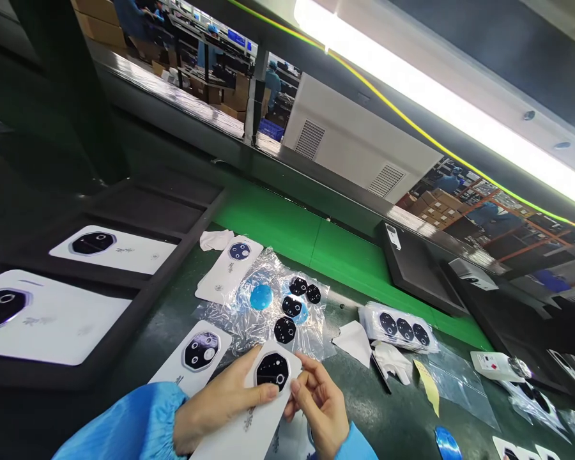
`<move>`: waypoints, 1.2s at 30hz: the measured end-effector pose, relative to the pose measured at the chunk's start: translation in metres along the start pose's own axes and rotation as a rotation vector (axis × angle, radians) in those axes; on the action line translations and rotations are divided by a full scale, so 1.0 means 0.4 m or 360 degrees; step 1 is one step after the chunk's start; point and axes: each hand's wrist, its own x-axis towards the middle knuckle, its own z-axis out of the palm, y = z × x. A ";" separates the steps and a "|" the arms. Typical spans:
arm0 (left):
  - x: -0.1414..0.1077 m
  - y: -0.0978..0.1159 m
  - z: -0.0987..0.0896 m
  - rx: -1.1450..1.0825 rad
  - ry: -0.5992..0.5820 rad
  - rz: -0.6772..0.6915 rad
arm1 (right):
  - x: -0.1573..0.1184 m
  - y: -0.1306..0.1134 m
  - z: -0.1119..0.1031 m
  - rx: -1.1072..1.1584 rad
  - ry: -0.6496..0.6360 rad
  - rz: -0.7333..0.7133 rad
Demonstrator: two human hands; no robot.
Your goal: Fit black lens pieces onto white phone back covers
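Left hand (220, 402) and right hand (321, 404) pinching white panel (250, 427) toward worktop's (368, 402) near edge; probably light, slick, best edge-held.

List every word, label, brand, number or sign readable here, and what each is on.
No text can be read.
White panel in the left hand: dark script-like marks, too blurred to read.
Panel lying on the bench: small marks, unreadable.
Panel in the black tray: faint grey marks, unreadable.
White bottle at right: small red mark; any lettering is too small.
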 end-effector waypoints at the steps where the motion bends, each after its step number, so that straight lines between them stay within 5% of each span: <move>1: 0.000 -0.002 0.000 -0.0057 -0.0032 -0.0027 | 0.000 0.000 0.000 0.0009 0.0002 0.0002; 12: -0.002 -0.008 -0.002 -0.0147 -0.0060 -0.0169 | 0.008 0.017 -0.015 -0.0046 0.0082 0.0018; 21: -0.003 -0.011 0.010 0.0425 0.0267 0.0166 | 0.009 0.028 -0.012 -0.0186 0.0055 -0.0015; 32: 0.035 0.000 0.029 0.0492 0.0264 0.0272 | 0.003 0.023 0.007 -0.0287 0.0135 -0.0026; 36: 0.048 -0.028 0.038 0.0417 0.0399 0.0369 | 0.012 0.040 0.006 -0.0296 0.0191 -0.0077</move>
